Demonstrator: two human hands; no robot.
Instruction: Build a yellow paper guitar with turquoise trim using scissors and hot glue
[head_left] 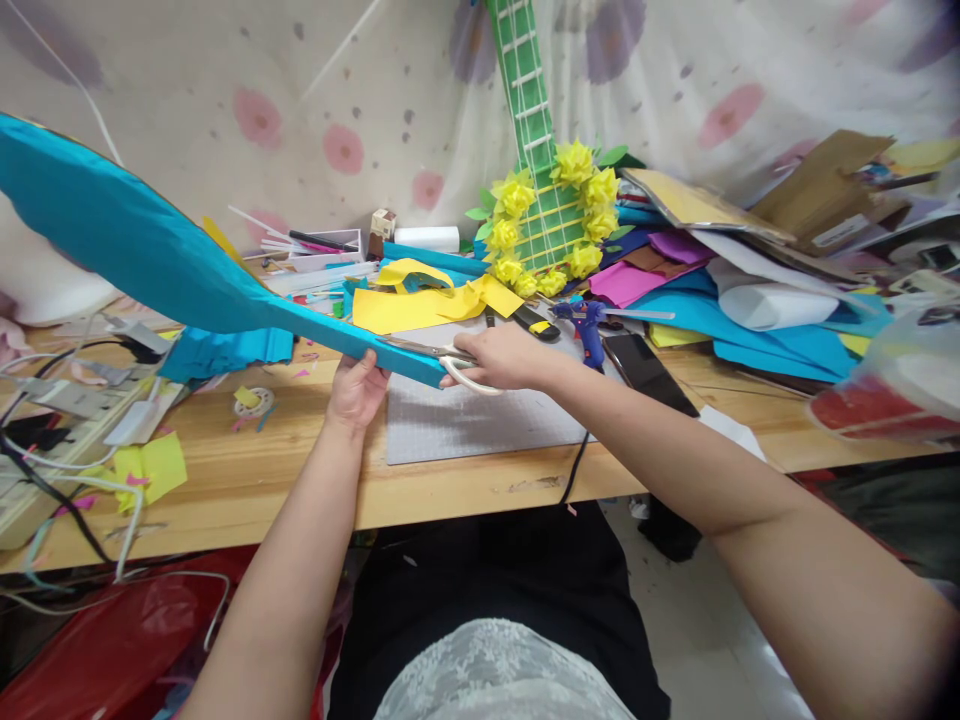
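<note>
The left hand (pixel 358 390) is pinching the narrow arm of a long blue piece (pixel 187 265), its thumb pressing on the front face. The right hand (pixel 501 352) is closing around the white handles of the scissors (pixel 472 378), whose blades are lying along that narrow arm and pointing left — whether they are parted, I cannot tell. The blue piece is hanging above the worktop (pixel 285 490): its narrow end is reaching over the grey cutting mat (pixel 480 430), while its broad end is running off at the left edge of view. Behind the hands, yellow paper (pixel 409 310) is lying near a blue glue gun (pixel 591 335) — and a green guitar shape (pixel 534 120) ringed with yellow flowers (pixel 514 195) is standing farther back.
</note>
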